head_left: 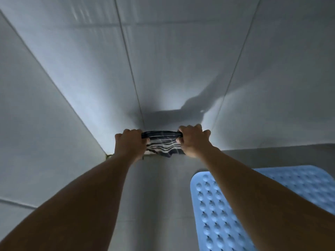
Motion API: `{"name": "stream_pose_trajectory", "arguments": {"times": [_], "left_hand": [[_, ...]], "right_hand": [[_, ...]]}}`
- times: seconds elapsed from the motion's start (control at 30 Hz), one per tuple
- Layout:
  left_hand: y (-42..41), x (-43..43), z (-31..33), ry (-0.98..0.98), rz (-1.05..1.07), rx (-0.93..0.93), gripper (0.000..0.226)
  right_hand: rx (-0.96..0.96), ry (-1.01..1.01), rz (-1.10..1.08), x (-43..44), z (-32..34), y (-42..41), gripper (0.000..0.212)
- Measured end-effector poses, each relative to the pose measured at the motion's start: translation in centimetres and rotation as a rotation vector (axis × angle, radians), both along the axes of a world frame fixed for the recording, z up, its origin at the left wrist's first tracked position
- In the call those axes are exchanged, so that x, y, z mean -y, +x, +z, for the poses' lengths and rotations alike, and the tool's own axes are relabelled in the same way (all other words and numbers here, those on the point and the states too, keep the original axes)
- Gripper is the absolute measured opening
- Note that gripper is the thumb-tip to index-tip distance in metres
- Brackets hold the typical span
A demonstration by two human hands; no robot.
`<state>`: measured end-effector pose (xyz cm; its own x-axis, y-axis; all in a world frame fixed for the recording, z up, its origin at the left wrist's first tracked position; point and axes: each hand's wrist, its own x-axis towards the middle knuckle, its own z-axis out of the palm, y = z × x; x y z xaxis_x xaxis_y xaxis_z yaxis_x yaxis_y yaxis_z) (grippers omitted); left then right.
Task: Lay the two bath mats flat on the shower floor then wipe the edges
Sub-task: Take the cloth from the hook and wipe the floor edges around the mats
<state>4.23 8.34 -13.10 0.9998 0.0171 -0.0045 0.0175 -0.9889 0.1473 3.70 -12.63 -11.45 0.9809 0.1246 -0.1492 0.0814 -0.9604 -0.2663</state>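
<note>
arms (pixel 81 205) outstretched, cloth (pixel 163 143) taut crosswise, mat (pixel 213 223) flat

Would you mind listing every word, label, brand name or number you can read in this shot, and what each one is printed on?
None: no readable text shows anywhere in this view.
The striped cloth, gripped by the left hand and the right hand, carries only stripes.
The blue bath mat has only raised bumps.
The wall tiles and the shower floor are plain.
</note>
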Motion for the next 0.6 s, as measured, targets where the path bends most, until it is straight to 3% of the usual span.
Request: {"name": "stream_pose_trajectory", "arguments": {"times": [0.33, 0.6], "left_hand": [[-1.9, 5.0, 37.1, -0.145, -0.076, -0.029, 0.018], [-3.1, 7.2, 61.8, -0.241, -0.16, -0.111, 0.019]], "right_hand": [[-0.003, 0.124, -0.041, 6.8, 36.8, -3.0, 0.007], [0.02, 0.18, -0.061, 10.1, 60.1, -5.2, 0.005]]}}
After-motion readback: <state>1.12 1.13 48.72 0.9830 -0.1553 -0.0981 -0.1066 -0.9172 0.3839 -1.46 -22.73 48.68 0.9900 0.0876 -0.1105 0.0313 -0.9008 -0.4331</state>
